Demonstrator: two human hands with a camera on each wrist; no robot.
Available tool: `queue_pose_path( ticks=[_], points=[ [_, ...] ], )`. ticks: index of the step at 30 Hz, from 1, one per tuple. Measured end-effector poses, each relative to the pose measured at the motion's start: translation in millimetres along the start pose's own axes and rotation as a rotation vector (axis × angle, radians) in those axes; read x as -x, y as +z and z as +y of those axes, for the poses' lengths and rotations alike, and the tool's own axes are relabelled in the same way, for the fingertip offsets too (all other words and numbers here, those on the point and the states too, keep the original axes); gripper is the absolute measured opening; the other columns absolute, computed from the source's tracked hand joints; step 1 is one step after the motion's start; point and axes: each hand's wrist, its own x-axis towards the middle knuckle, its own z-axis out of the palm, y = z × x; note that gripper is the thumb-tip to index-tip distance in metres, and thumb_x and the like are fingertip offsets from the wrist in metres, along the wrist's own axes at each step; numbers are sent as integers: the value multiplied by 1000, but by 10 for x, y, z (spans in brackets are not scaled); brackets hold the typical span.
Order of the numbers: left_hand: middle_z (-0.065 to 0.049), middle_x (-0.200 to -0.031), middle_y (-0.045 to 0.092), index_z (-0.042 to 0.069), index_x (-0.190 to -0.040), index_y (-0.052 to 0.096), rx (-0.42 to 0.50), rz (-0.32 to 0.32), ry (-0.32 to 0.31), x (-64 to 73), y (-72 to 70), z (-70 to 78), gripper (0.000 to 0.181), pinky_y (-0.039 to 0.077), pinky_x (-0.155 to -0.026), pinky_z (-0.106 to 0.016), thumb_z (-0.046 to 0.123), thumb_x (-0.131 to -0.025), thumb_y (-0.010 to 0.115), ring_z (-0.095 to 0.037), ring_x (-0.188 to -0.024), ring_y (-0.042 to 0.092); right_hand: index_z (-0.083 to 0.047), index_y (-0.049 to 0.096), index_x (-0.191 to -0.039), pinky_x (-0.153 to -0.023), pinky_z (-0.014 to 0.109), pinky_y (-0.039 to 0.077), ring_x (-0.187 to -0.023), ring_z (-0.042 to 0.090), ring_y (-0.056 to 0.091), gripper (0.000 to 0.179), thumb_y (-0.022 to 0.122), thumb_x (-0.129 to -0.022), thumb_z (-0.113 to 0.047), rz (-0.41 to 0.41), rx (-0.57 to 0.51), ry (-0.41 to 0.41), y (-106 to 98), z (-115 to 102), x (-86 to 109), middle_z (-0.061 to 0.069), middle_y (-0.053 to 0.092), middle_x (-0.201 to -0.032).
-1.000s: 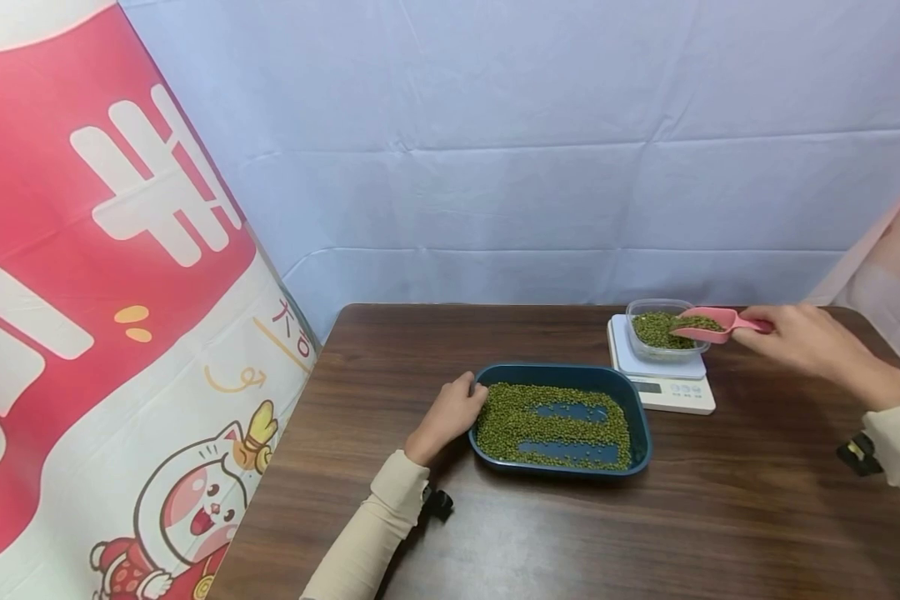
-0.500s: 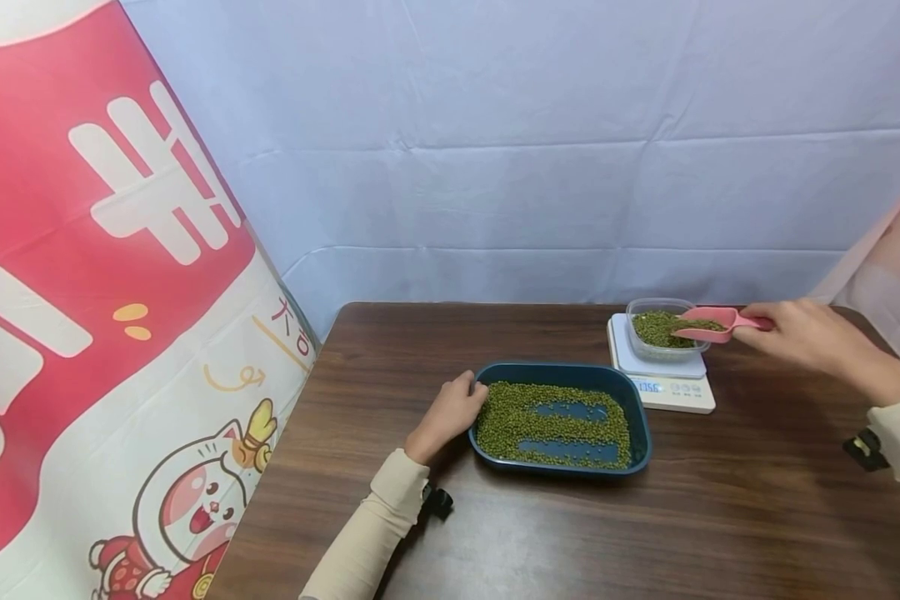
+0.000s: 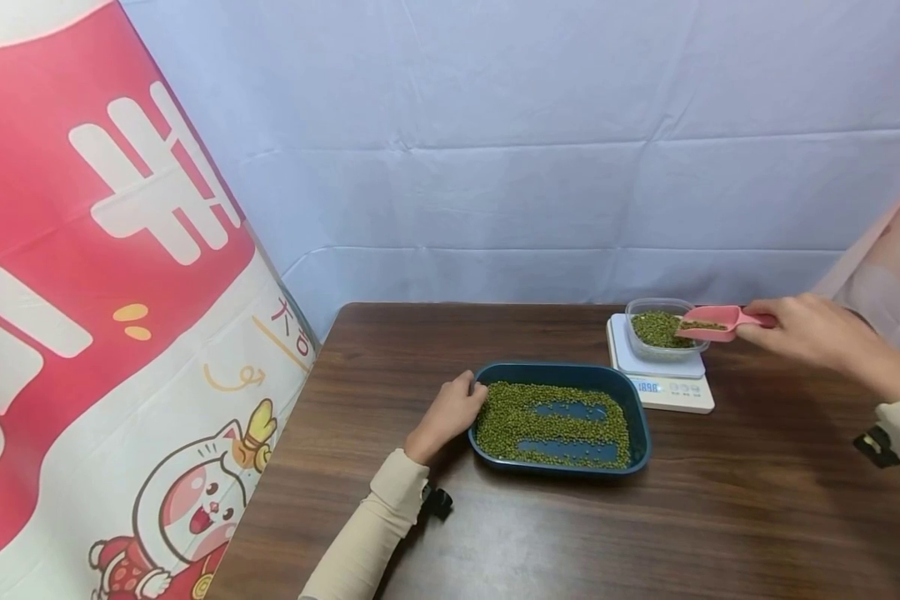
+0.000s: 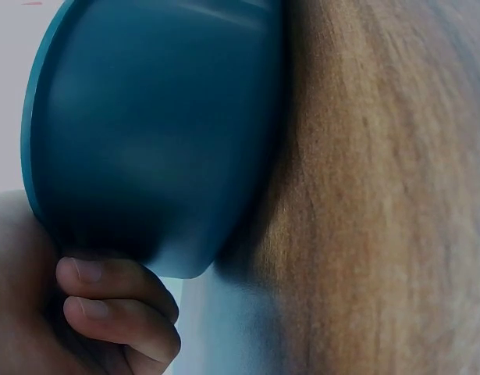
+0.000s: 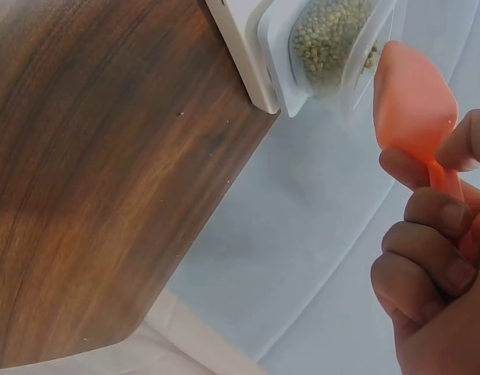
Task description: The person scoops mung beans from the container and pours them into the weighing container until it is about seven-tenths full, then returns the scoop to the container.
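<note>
My right hand (image 3: 810,332) grips the handle of a pink scoop (image 3: 729,322), its fingers curled round it in the right wrist view. Some green mung beans lie in the scoop, whose tip is over the right rim of a clear plastic container (image 3: 667,353). Mung beans (image 3: 656,329) cover the container's bottom. The container stands on a white kitchen scale (image 3: 675,398) with lit digits on its display. My left hand (image 3: 450,413) holds the left rim of a dark blue tray (image 3: 636,417); two curled fingers (image 4: 122,320) show below its wall. More mung beans are spread in the tray.
The brown wooden table (image 3: 540,542) bears the tray and, at its back right, the scale. A pale cloth (image 3: 525,192) hangs behind the table, and a red and white printed cloth (image 3: 82,250) hangs at the left.
The scale's display was dark at first; it then lit up, and its digits differ now. The scoop has tilted slightly and shows fewer beans. My left hand and the tray stayed still.
</note>
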Motion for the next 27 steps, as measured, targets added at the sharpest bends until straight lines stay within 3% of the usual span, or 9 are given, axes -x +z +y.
queue_pose_path(
  ticks=[6,13,27],
  points=[
    [1,-69,38,13,-90,44,7,-8,-2,5,-3,-2,29,33,-59,-32,29,-114,42,-16,-58,32,5,72,-118,-59,37,39,-67,20,49,40,66,-102,-31,29,-5,-35,-31,9,-18,2,58,-73],
    [1,-69,37,13,-90,43,17,-16,2,11,-5,-7,30,33,-59,-32,29,-114,41,-16,-57,32,2,75,-105,-60,38,41,-66,20,51,29,70,-97,-25,84,5,-69,-49,5,-58,3,62,-72],
    [1,-70,37,13,-89,43,8,0,4,-1,3,-11,29,33,-59,-31,29,-113,42,-16,-59,32,-5,77,-106,-61,37,39,-68,19,51,25,70,-99,-27,29,26,-50,-88,-20,-59,0,59,-72]
  ],
)
